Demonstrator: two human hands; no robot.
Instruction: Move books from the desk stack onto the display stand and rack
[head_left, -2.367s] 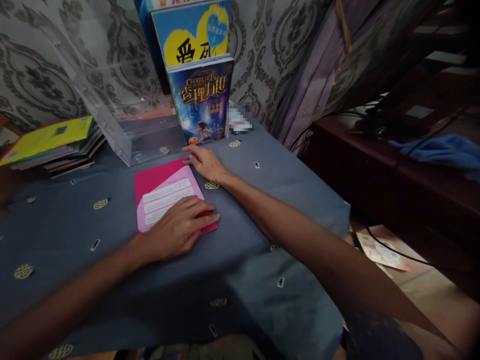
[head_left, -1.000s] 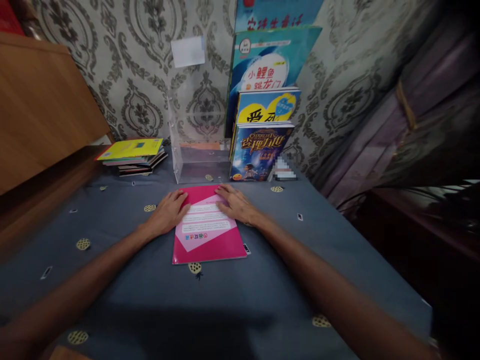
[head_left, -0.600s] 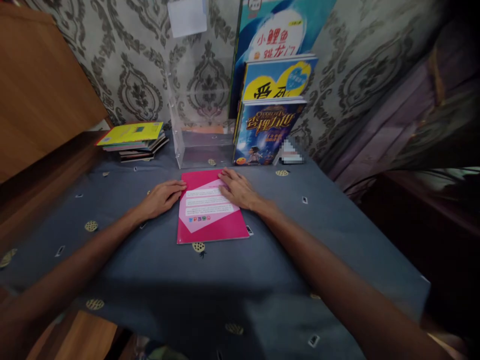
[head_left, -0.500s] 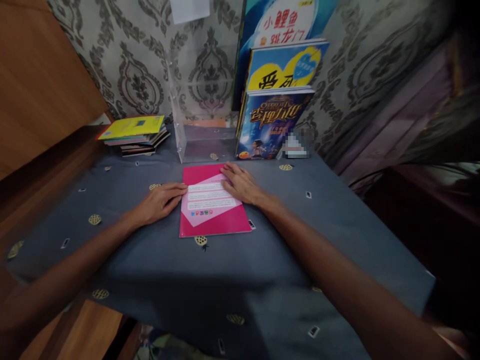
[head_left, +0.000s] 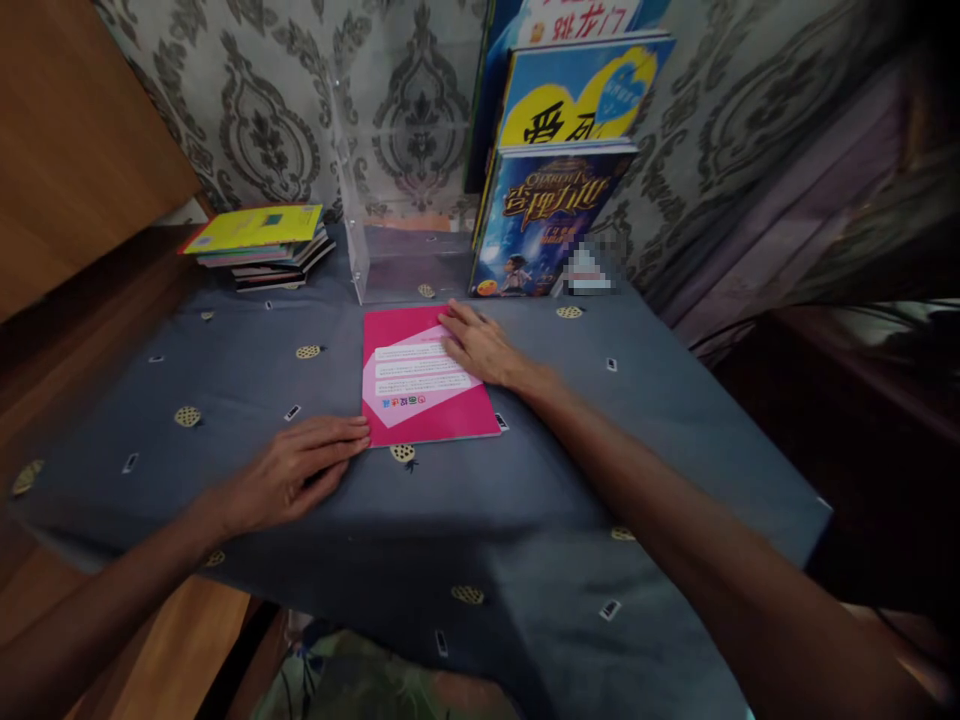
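A thin pink book (head_left: 431, 425), printed with white text panels, lies flat on the cloth-covered table in front of me. My left hand (head_left: 300, 465) rests at its near left corner, the outstretched fingertips touching the edge and the thumb lower on the cloth. Across the upper right part of the cover lies my right hand (head_left: 484, 348), its fingers spread and pressed flat. The printing on the cover faces away from me, upside down.
Behind the book stands a clear acrylic stand (head_left: 356, 220). Several picture books, with a dark blue one (head_left: 544, 225) in front, are upright in its right part. A stack of thin books (head_left: 259, 235) sits at the back left. Patterned curtain (head_left: 270, 130) hangs behind.
My left hand has slid toward me along the book's left edge, from its middle to the near corner. My right hand stays on the cover. The view has tilted down a little.
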